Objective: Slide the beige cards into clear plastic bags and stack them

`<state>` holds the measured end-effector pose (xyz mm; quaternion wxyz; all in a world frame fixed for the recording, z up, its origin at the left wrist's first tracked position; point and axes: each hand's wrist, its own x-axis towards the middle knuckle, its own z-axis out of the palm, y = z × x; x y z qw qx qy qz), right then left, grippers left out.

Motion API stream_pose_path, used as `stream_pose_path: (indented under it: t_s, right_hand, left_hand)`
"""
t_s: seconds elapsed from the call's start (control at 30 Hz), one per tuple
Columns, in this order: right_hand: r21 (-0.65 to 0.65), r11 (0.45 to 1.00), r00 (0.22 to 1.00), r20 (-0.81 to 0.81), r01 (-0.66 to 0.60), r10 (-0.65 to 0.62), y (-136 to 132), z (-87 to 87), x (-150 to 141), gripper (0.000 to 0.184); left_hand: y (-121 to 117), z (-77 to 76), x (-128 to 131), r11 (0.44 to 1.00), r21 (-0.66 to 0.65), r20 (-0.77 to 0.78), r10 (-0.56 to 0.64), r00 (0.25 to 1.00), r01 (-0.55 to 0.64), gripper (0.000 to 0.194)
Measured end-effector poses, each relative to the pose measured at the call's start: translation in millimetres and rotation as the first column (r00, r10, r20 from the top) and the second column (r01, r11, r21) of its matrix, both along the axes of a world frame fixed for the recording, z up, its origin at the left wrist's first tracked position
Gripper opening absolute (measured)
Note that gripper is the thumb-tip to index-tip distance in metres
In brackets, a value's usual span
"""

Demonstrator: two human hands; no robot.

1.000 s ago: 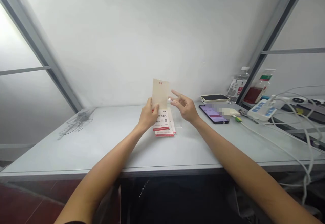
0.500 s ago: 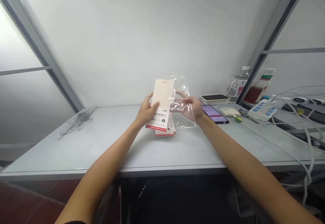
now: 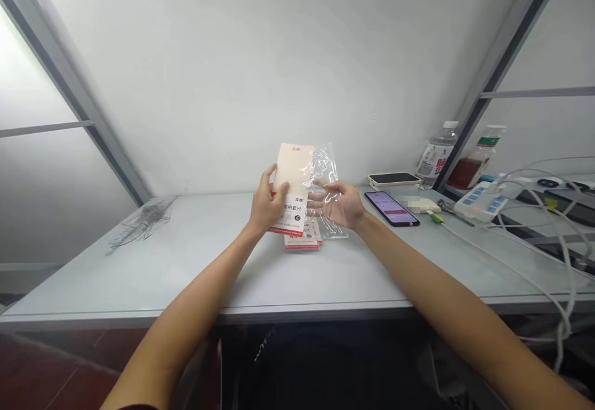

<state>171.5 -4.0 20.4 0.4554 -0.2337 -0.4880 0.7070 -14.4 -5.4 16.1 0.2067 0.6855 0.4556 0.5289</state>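
My left hand [image 3: 268, 202] is closed on the left side of a cream card packet [image 3: 295, 171] with red and dark print and a red bottom band, its thumb across the front. The packet is held upright and slightly tilted. Behind its right edge stretches a clear plastic bag [image 3: 332, 221], wrinkled and shiny; whether it is joined to the packet I cannot tell. My right hand [image 3: 346, 204] has its fingers stretched out toward the packet, partly seen through the plastic. Below, similar packets [image 3: 302, 243] lie overlapping on the table, mostly hidden.
On the white table [image 3: 199, 261], to the right, are a lit phone [image 3: 392, 209], a dark-screened device [image 3: 394, 179], a white power strip [image 3: 481, 200] and tangled white cables [image 3: 493, 264]. Two bottles [image 3: 436, 156] stand behind. A dark scribbled mark [image 3: 142, 221] is at the left.
The held packet has shifted slightly left with my left hand. The clear bag has also moved left, and my right hand has drawn back from it slightly, fingers still extended.
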Motion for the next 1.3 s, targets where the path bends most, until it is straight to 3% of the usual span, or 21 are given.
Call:
stream_pose_path:
  t_s: [0.5, 0.73, 1.03, 1.3]
  right_hand:
    - [-0.054, 0.998, 0.999, 0.006, -0.038, 0.038, 1.9, -3.8, -3.9, 0.040]
    - [-0.087, 0.995, 0.999, 0.024, -0.039, 0.042, 1.5, -3.0, -4.7, 0.037]
    - [-0.172, 0.977, 0.984, 0.098, -0.128, 0.147, 5.9, -4.8, -0.4, 0.046]
    - [-0.150, 0.973, 0.979, 0.080, -0.174, 0.187, 6.8, -7.6, -2.3, 0.048]
  left_hand:
    - [-8.4, 6.0, 1.4, 0.978, 0.148, -0.187, 0.177, 0.966, -0.150, 0.052]
    - [-7.5, 6.6, 0.5, 0.984, 0.134, -0.150, 0.138, 0.979, -0.118, 0.051]
    - [-1.4, 5.9, -6.3, 0.972, 0.200, -0.231, 0.168, 0.958, -0.122, 0.050]
    - [-4.3, 5.7, -2.4, 0.979, 0.172, -0.133, 0.136, 0.982, -0.112, 0.049]
